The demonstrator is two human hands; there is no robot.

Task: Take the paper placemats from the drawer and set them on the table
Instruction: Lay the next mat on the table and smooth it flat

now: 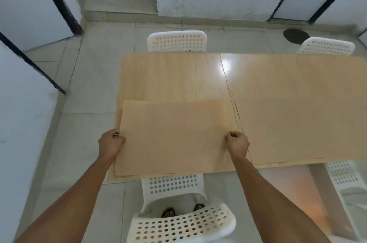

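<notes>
A tan paper placemat (172, 137) lies flat over the near left corner of the light wooden table (178, 77). Its near edge reaches the table's front edge, and a second sheet's edge seems to show just beneath it at the left and front. My left hand (111, 142) pinches the placemat's left edge. On the opposite side my right hand (237, 142) pinches the right edge. A second tan placemat (301, 129) lies flat on the near right part of the table. No drawer is in view.
A white perforated chair (178, 221) stands right in front of me, tucked under the table's near edge. Two more white chairs (176, 41) (326, 46) stand at the far side, and another (343, 175) at the near right. Pale tiled floor (75, 123) lies to the left.
</notes>
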